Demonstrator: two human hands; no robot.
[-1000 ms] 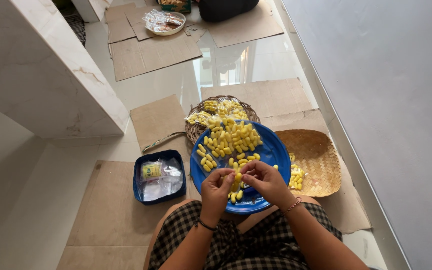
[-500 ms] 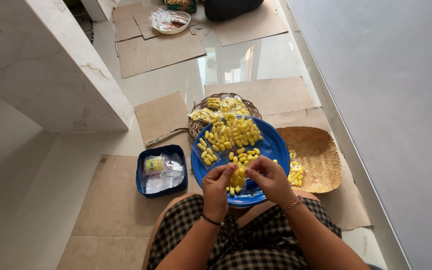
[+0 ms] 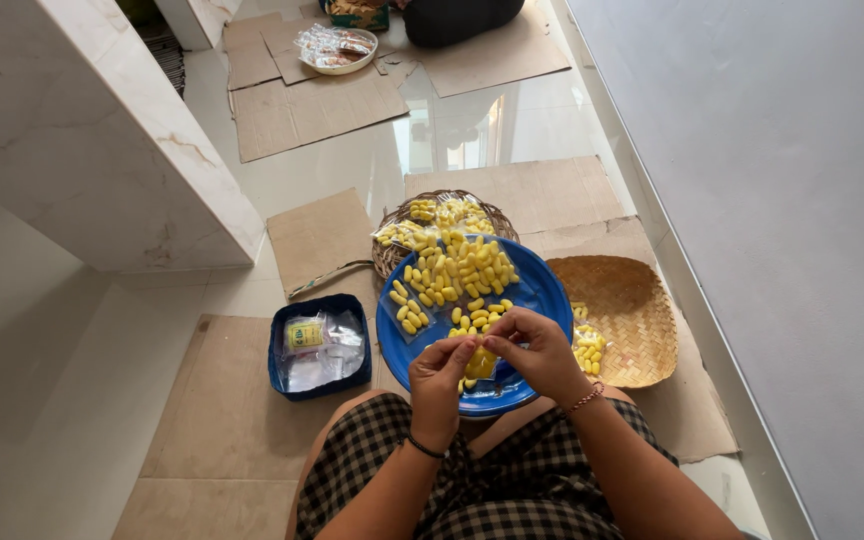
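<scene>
I sit on the floor with a round blue tray (image 3: 546, 292) in front of my knees, heaped with small yellow oblong pieces (image 3: 457, 268). My left hand (image 3: 439, 378) and my right hand (image 3: 537, 351) meet over the tray's near edge. Together they pinch a small clear bag of yellow pieces (image 3: 480, 362) between their fingertips. A dark band circles my left wrist, a beaded bracelet my right.
A woven basket (image 3: 412, 212) with filled bags lies behind the tray. A flat woven basket (image 3: 634, 305) with a few bags is at the right. A dark blue box (image 3: 282, 382) of clear bags sits left. Cardboard sheets (image 3: 312, 110) cover the floor; a marble block stands left, a wall right.
My hands stay together over the tray's near edge, working the small bag. The view has shifted slightly; nothing else has moved.
</scene>
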